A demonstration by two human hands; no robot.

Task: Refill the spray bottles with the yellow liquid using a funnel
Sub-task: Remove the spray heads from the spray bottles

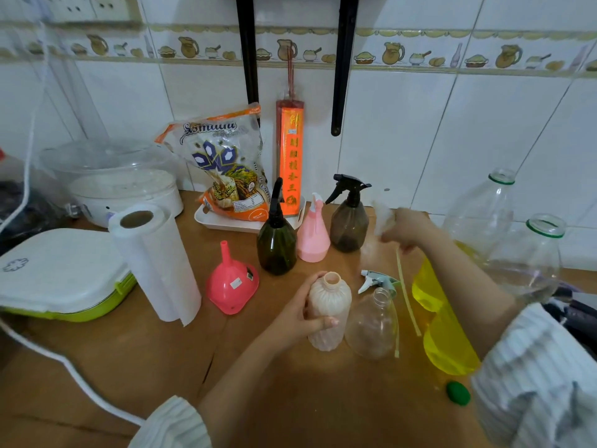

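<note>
An uncapped peach spray bottle [329, 310] is being gripped upright on the bench [129, 350] by the left hand [303, 313]. A white spray head [384, 218], blurred, is being pinched by the right hand [407, 229] above the bench. The pink funnel [232, 281] is lying upended nearby, beside the yellow liquid bottle [442, 321].

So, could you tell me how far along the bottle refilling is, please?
Early. Done: the peach bottle and clear bottle stand uncapped. In hand: the left hand steadies the peach bottle; the right hand, blurred, lifts a spray head. Left: the pink funnel lies unused, and no yellow liquid is poured.
</note>
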